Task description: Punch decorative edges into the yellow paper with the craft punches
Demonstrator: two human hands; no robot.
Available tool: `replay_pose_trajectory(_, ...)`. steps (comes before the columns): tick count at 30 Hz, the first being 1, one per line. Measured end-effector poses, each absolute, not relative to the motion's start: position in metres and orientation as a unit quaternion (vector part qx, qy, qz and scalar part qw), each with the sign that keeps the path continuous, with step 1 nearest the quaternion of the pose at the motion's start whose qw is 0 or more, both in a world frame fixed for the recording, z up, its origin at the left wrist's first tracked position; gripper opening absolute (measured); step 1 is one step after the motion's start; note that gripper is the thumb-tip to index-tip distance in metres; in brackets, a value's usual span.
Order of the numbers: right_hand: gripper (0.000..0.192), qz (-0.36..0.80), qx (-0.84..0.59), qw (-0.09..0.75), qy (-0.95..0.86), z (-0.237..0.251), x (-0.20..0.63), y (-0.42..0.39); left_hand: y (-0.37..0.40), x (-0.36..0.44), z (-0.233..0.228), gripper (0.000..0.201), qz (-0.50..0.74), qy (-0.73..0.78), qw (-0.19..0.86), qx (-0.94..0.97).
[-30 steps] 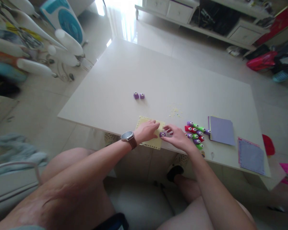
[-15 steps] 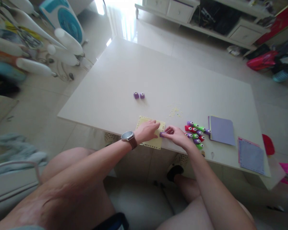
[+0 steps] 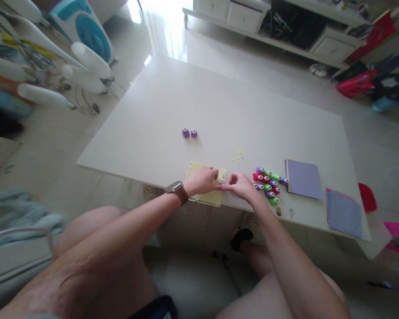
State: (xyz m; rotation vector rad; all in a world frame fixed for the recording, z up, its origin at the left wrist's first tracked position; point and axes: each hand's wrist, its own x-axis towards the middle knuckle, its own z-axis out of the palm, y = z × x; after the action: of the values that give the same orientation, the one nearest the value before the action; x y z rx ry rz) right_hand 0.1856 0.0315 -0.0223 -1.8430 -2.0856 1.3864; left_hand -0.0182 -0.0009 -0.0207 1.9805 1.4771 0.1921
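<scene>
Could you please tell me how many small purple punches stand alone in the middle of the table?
2: the left purple punch and the right purple punch stand side by side, beyond the yellow sheet. Others sit in the mixed cluster.

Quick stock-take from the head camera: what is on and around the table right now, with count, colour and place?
table: one, white, centre
yellow sheet: one, pale yellow with punched edges, near edge, under the left hand
small punch: one, purple, mostly hidden between the two hands at the sheet's right edge
punch pair: two, purple, mid-table
punch cluster: about a dozen, red, green, purple, right of the hands
paper bits: scattered, yellow, beyond the sheet
purple pad: one, lilac, right of the cluster
blue sheet: one, blue with pink edge, far right
fan: one, white and teal, floor, upper left
left hand: flat on the sheet, watch on wrist
right hand: fingers curled at the small punch
</scene>
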Motion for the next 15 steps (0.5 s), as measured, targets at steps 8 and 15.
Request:
replay_pose_trajectory(8,0.041,0.436,-0.605,-0.005,-0.667,-0.0241,0.1818,0.0337,0.0025,-0.013,-0.0286,0.052,0.085,0.596,0.347,0.72)
replay_pose_trajectory(15,0.037,0.432,-0.601,-0.007,-0.672,-0.0223,0.178,0.0351,0.0082,-0.0098,-0.0229,0.058,0.069,0.627,0.387,0.672)
